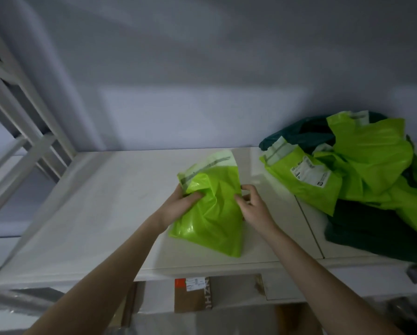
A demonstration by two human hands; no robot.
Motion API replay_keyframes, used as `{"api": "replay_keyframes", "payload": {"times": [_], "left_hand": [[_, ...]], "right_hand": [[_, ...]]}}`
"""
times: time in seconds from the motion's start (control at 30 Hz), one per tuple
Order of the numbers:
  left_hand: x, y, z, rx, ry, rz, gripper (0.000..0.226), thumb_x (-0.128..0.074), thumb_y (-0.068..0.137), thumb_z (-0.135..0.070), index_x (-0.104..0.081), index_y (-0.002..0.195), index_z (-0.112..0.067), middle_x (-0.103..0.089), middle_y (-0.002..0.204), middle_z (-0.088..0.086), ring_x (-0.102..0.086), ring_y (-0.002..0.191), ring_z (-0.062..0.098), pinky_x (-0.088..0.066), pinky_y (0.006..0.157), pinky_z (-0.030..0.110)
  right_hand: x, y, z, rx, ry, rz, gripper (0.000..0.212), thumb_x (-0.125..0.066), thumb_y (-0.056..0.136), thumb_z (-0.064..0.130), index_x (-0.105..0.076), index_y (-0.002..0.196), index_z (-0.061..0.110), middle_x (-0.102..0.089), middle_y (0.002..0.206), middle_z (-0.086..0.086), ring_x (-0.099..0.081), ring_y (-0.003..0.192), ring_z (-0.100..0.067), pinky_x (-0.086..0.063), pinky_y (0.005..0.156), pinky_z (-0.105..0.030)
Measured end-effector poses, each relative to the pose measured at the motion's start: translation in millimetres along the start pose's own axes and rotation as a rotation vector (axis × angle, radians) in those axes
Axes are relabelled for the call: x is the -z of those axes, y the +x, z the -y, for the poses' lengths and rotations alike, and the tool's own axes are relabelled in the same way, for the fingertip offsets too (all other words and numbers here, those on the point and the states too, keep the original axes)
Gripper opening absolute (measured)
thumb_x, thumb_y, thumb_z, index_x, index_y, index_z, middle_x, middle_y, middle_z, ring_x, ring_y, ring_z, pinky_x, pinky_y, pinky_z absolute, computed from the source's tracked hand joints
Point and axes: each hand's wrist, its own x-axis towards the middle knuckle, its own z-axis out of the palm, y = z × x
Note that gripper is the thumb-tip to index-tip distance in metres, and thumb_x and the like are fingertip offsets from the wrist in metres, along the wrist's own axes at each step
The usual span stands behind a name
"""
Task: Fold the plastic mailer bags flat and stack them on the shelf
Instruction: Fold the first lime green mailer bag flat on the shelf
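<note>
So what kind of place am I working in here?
Probably a home storage or parcel-sorting corner, not a shop floor. A white shelf against a plain wall holds a loose pile of used mailer bags, one with a shipping label, and cardboard boxes sit underneath.

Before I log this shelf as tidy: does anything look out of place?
Yes. On the right of the white shelf a heap of mailer bags, lime and dark green, lies crumpled and overlapping, not stacked flat. Both hands hold one wrinkled lime bag.
</note>
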Motion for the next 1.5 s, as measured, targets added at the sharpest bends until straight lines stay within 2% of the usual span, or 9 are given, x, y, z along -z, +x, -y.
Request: {"api": "replay_keyframes", "payload": {"times": [0.17,0.3,0.4,0.5,0.67,0.87,1.03,1.27,1.5], "left_hand": [[4,1,28,0.058,0.041,-0.194,0.035,-0.059,0.09,-0.034,-0.046,0.122,-0.027,-0.062,0.115,0.004,-0.063,0.099,0.019,-0.052,0.089,0.038],[7,-3,37,0.05,0.017,-0.224,0.018,-0.05,0.095,-0.034,-0.051,0.112,-0.028,-0.062,0.101,-0.002,-0.06,0.093,0.017,-0.049,0.084,0.031],[14,-5,43,0.035,0.081,-0.238,0.024,-0.042,0.097,-0.041,-0.057,0.099,-0.022,-0.06,0.09,-0.002,-0.057,0.084,0.019,-0.046,0.074,0.029],[17,-3,44,0.032,0.037,-0.262,0.033,-0.04,0.097,-0.044,-0.06,0.112,-0.023,-0.067,0.103,-0.002,-0.066,0.082,0.027,-0.054,0.072,0.036],[18,3,46,-0.033,0.121,-0.365,0.022,-0.045,0.098,-0.034,-0.063,0.095,-0.023,-0.07,0.09,-0.001,-0.068,0.075,0.028,-0.057,0.075,0.041],[16,11,44,-0.074,0.046,-0.409,0.024,-0.038,0.101,-0.027,-0.059,0.099,-0.017,-0.066,0.085,0.005,-0.067,0.079,0.023,-0.056,0.076,0.04],[22,22,34,-0.08,-0.048,-0.464,0.022,-0.036,0.101,-0.019,-0.054,0.099,-0.006,-0.06,0.081,0.011,-0.064,0.065,0.02,-0.056,0.054,0.024],[35,41,22,-0.059,0.022,-0.421,0.022,-0.038,0.101,-0.018,-0.053,0.1,-0.002,-0.054,0.067,0.014,-0.056,0.035,0.01,-0.05,0.04,0.022],[22,41,22,0.201,-0.139,-0.232,0.048,-0.031,0.097,-0.052,-0.055,0.106,-0.01,-0.065,0.093,0.012,-0.064,0.081,0.024,-0.052,0.064,0.031]], "right_hand": [[-15,-10,-8,-0.033,-0.01,-0.032,0.037,-0.048,0.096,0.017,-0.038,0.132,0.013,-0.055,0.086,-0.002,-0.055,0.081,-0.028,-0.042,0.07,-0.035],[-24,-15,-9,-0.03,0.02,-0.044,0.042,-0.046,0.097,0.023,-0.035,0.136,0.013,-0.056,0.107,-0.006,-0.052,0.085,-0.017,-0.036,0.068,-0.025],[-28,-18,-9,-0.042,0.057,-0.058,0.044,-0.048,0.096,0.032,-0.036,0.135,0.016,-0.053,0.099,0.002,-0.053,0.074,-0.008,-0.039,0.056,-0.017],[-31,-20,-7,-0.056,0.103,-0.063,0.041,-0.053,0.093,0.037,-0.04,0.128,0.02,-0.052,0.089,0.009,-0.053,0.07,-0.004,-0.037,0.046,-0.006],[-40,-20,-7,0.026,0.027,-0.066,0.022,-0.048,0.096,0.033,-0.048,0.112,0.017,-0.054,0.075,0.009,-0.052,0.064,-0.007,-0.038,0.054,-0.021],[-45,-5,-7,0.136,-0.051,-0.26,0.021,-0.039,0.1,0.023,-0.043,0.082,0.014,-0.038,0.053,0.004,-0.038,0.048,-0.011,-0.024,0.049,-0.031],[-35,4,-9,0.232,-0.113,-0.324,0.019,-0.041,0.099,0.013,-0.046,0.081,0.014,-0.036,0.051,0.004,-0.037,0.048,-0.009,-0.02,0.051,-0.031],[-24,11,-26,0.23,-0.194,-0.248,0.018,-0.044,0.098,0.012,-0.052,0.083,0.006,-0.04,0.053,0.004,-0.038,0.048,-0.01,-0.023,0.051,-0.03],[-32,9,-27,0.008,-0.025,-0.26,0.014,-0.037,0.098,0.011,-0.048,0.089,0.01,-0.045,0.062,0.001,-0.041,0.051,-0.012,-0.026,0.046,-0.027]]}}
